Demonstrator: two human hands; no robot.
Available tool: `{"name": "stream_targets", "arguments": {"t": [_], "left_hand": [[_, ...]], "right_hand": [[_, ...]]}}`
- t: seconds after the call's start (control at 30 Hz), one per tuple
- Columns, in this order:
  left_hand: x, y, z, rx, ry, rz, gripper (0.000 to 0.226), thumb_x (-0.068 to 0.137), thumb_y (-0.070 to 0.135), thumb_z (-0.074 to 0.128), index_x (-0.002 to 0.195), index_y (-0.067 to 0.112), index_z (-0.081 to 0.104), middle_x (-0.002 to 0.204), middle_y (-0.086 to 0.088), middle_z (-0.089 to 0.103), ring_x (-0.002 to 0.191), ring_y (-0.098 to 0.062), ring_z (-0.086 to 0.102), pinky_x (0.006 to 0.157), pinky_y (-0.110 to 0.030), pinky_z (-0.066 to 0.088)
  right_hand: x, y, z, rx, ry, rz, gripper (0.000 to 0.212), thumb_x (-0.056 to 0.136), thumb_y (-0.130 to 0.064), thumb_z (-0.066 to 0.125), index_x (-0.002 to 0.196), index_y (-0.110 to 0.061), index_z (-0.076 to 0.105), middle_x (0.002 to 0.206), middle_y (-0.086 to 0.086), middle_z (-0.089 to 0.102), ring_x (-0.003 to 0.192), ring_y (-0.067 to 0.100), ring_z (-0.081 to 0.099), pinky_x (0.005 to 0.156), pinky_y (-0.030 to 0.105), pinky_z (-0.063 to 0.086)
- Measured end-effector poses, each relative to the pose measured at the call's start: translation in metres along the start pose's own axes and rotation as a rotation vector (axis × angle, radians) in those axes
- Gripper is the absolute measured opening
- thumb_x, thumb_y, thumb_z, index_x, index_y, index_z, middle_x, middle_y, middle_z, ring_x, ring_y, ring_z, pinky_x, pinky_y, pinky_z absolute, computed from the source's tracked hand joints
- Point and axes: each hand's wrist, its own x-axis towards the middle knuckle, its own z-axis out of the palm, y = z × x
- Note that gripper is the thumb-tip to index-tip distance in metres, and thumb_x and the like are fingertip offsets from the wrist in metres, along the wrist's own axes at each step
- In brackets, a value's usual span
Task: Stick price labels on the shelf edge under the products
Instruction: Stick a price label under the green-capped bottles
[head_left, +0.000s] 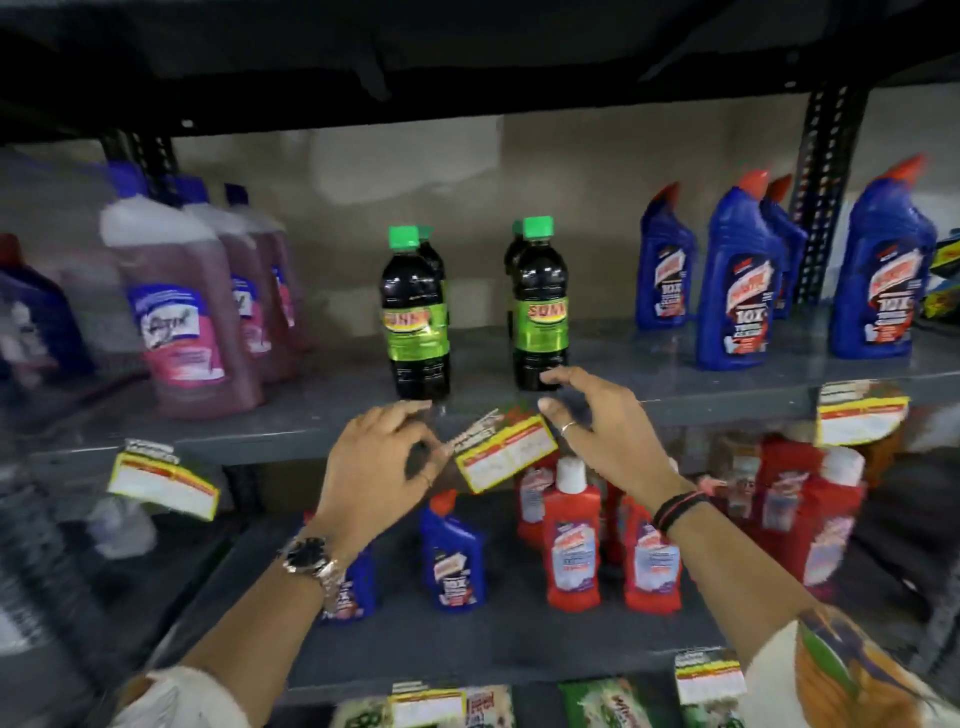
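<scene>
A yellow-bordered white price label (506, 453) hangs tilted at the grey shelf edge (270, 444), below two dark bottles with green caps (415, 322). My left hand (379, 467) pinches the label's left end between thumb and fingers. Beside the label's upper right corner, my right hand (602, 421) has its fingers spread, the thumb next to the label; whether it touches is blurred. Two more labels hang on the same edge, one at the left (163, 480) and one at the right (860, 413).
Pink cleaner bottles (182, 312) stand on the left of the shelf, blue toilet-cleaner bottles (737, 280) on the right. The shelf below holds red bottles (574, 540) and a blue one (452, 556); labels (709, 675) hang on its front edge.
</scene>
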Motion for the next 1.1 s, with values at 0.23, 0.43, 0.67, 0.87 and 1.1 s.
{"name": "stream_targets", "arguments": {"t": [0.23, 0.43, 0.67, 0.87, 1.1], "left_hand": [[0.005, 0.001, 0.009, -0.024, 0.071, 0.004, 0.029, 0.085, 0.052, 0.055, 0.073, 0.026, 0.061, 0.116, 0.004, 0.062, 0.095, -0.02, 0.06, 0.087, -0.039, 0.042], [0.005, 0.002, 0.013, -0.034, 0.126, 0.019, 0.022, 0.085, 0.048, 0.059, 0.08, 0.026, 0.059, 0.111, 0.004, 0.062, 0.091, -0.02, 0.059, 0.086, -0.038, 0.041], [0.004, 0.006, 0.012, -0.09, 0.131, -0.011, 0.016, 0.082, 0.042, 0.065, 0.086, 0.027, 0.064, 0.116, 0.006, 0.066, 0.101, -0.019, 0.061, 0.093, -0.038, 0.041], [0.008, 0.012, 0.005, -0.09, 0.102, -0.014, 0.009, 0.082, 0.032, 0.069, 0.081, 0.023, 0.065, 0.112, 0.004, 0.07, 0.1, -0.019, 0.065, 0.095, -0.041, 0.045], [0.012, 0.018, -0.009, -0.045, 0.08, -0.016, 0.011, 0.09, 0.03, 0.058, 0.087, 0.02, 0.061, 0.079, 0.002, 0.069, 0.069, -0.022, 0.065, 0.063, -0.036, 0.051]], "right_hand": [[0.003, -0.02, 0.028, -0.078, 0.099, 0.039, 0.011, 0.087, -0.024, 0.062, 0.097, -0.027, 0.065, 0.093, -0.007, 0.072, 0.085, 0.01, 0.065, 0.072, 0.039, 0.057], [0.004, -0.019, 0.027, -0.046, 0.107, 0.081, 0.012, 0.086, -0.023, 0.064, 0.097, -0.027, 0.064, 0.092, -0.007, 0.073, 0.087, 0.008, 0.066, 0.075, 0.036, 0.057], [0.003, -0.017, 0.026, -0.053, 0.098, 0.057, 0.002, 0.086, -0.026, 0.064, 0.088, -0.026, 0.064, 0.083, -0.009, 0.071, 0.078, 0.007, 0.064, 0.066, 0.03, 0.055], [0.004, -0.018, 0.027, -0.144, 0.081, 0.023, 0.006, 0.089, -0.026, 0.06, 0.093, -0.023, 0.064, 0.085, -0.004, 0.073, 0.078, 0.014, 0.065, 0.062, 0.028, 0.05], [0.007, -0.018, 0.023, -0.124, -0.009, 0.039, 0.01, 0.092, -0.026, 0.054, 0.097, -0.02, 0.06, 0.101, -0.006, 0.074, 0.09, 0.018, 0.065, 0.07, 0.03, 0.05]]}}
